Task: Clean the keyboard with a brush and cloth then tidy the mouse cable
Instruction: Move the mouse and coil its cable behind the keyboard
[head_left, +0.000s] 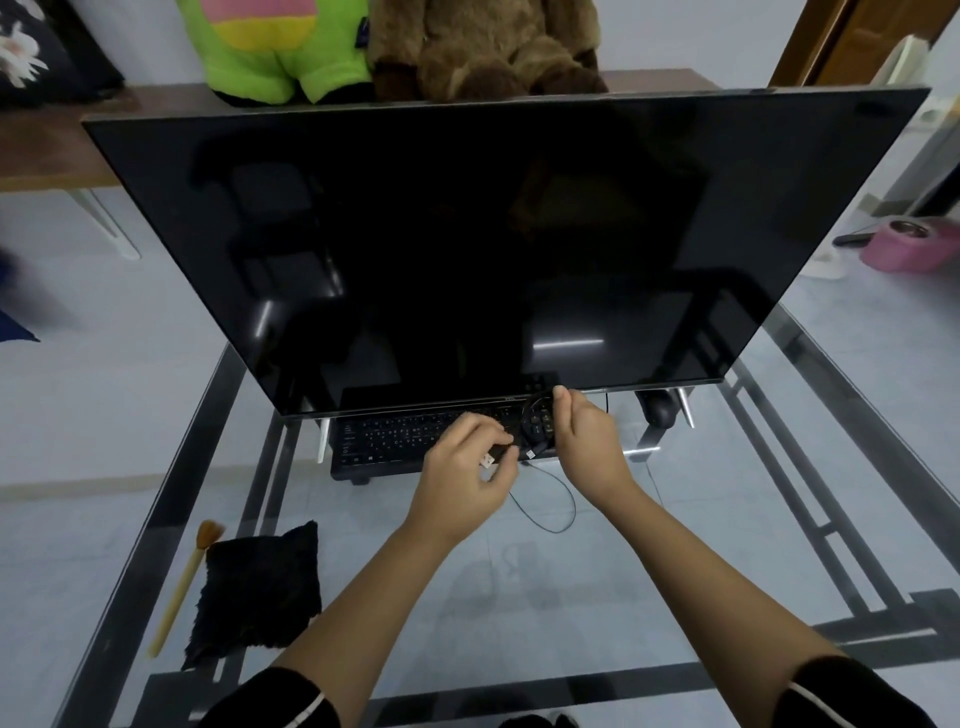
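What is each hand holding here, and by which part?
The left hand pinches the mouse cable near its USB plug; the right hand pinches the top of its coiled loops.

The table top (675, 545) is clear, smooth glass, and dark metal bars (249, 467) show under it. The big screen (467, 234) is black and very shiny, like a mirror. The keyboard (395, 441) looks like dull black plastic. The cloth (260, 592) is black and fuzzy with ragged edges. The brush (182, 587) has a pale wooden handle and soft orange-brown hairs. The mouse cable (561, 519) is thin, smooth and black, and its plug (487, 461) is shiny metal. The green toy (280, 52) and the brown toy (483, 47) are fluffy plush.
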